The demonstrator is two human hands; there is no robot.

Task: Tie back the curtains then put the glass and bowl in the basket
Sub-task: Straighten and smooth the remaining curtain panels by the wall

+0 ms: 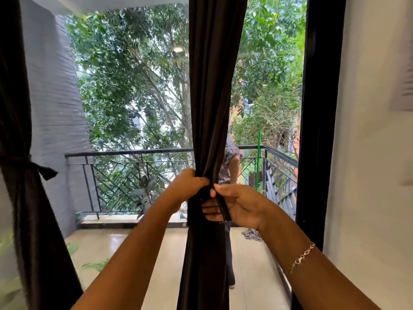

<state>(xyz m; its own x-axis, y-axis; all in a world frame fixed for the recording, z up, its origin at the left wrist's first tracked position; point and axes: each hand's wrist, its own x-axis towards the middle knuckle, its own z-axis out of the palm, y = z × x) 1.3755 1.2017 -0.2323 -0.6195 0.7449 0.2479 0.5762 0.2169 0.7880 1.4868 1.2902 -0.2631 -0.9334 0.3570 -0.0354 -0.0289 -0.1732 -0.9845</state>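
Curtain (212, 97), dark brown, hangs in the middle of the glass balcony door and is gathered into a narrow bunch at waist height. The left hand (190, 184) grips that bunch, fingers curled round the fabric. Just beside it the right hand (240, 204) pinches a dark tie strip (223, 209) between thumb and forefinger, the strip running down across its palm. A bracelet (300, 258) sits on the right wrist. At the far left, the other curtain (24, 209) is already cinched by a knotted band (20, 162). Beyond the glass stands a black railing (134, 152)
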